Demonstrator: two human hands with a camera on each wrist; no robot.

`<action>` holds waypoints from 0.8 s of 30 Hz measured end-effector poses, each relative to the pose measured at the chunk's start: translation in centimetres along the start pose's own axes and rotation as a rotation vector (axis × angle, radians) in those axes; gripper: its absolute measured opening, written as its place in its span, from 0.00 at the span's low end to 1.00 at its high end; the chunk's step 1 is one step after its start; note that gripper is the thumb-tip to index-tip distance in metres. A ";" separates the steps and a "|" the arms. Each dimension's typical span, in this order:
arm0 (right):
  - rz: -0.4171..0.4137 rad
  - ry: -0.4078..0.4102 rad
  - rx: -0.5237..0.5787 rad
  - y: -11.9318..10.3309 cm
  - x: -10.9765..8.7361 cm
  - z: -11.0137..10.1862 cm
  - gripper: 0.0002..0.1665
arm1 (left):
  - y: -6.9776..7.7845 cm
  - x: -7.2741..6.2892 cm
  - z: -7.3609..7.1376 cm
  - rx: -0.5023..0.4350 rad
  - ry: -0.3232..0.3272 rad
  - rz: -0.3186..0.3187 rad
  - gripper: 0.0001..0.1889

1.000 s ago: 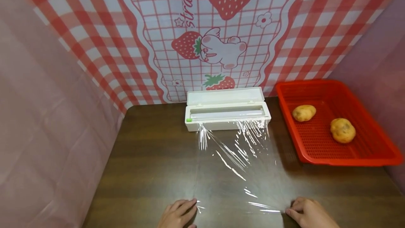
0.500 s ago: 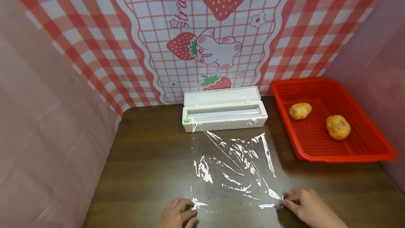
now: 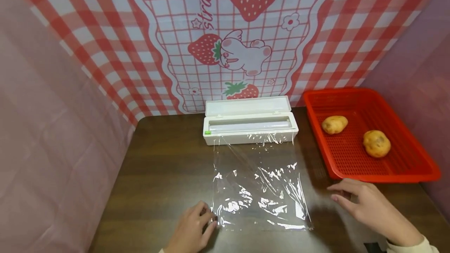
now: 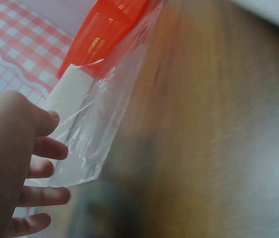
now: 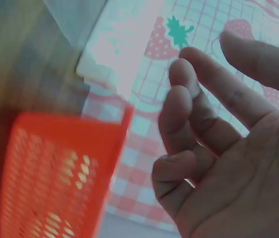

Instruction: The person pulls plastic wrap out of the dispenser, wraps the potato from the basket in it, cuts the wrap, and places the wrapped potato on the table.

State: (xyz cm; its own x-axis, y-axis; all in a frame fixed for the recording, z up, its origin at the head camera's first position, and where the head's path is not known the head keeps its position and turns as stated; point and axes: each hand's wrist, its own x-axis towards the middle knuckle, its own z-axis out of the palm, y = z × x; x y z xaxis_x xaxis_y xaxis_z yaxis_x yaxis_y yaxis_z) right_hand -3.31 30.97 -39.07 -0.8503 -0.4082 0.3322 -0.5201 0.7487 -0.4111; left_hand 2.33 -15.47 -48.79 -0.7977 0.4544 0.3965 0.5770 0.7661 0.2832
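Note:
A sheet of clear plastic wrap lies over the table, drawn out from a white wrap dispenser whose lid stands up at the back. By the sheet's near left corner is my left hand, fingers loosely bent and apart; the left wrist view shows nothing gripped between them. My right hand is off the sheet, in front of a red basket, its fingers relaxed and holding nothing. Inside the basket are two potatoes, a longish one and a rounder one.
Behind the dispenser hangs a strawberry-print cloth with red checks. A pink cloth closes off the left side. The brown wooden table runs along the front. A small dark object is by the right sleeve.
My right hand has let go of the wrap's near right corner and moved right and away, toward the basket. The left hand has loosened at its corner, and the wrap has slackened.

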 end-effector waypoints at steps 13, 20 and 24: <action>0.185 -0.022 -0.100 7.8 5.4 -4.8 0.18 | -1.2 1.7 0.7 0.054 -0.020 -0.053 0.20; 0.240 -0.168 -0.127 11.7 8.6 -6.4 0.27 | -1.1 2.0 0.9 0.074 -0.068 -0.094 0.27; 0.255 -0.246 -0.148 13.7 9.9 -6.5 0.31 | -0.8 2.2 0.9 0.078 -0.095 -0.110 0.29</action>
State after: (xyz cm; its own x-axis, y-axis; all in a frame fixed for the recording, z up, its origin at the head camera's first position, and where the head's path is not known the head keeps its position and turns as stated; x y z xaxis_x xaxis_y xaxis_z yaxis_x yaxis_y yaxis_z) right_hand -18.28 40.60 -35.89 -0.9542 -0.2990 0.0143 -0.2875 0.9024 -0.3210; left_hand -0.08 -14.68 -48.96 -0.8707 0.4037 0.2810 0.4725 0.8450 0.2504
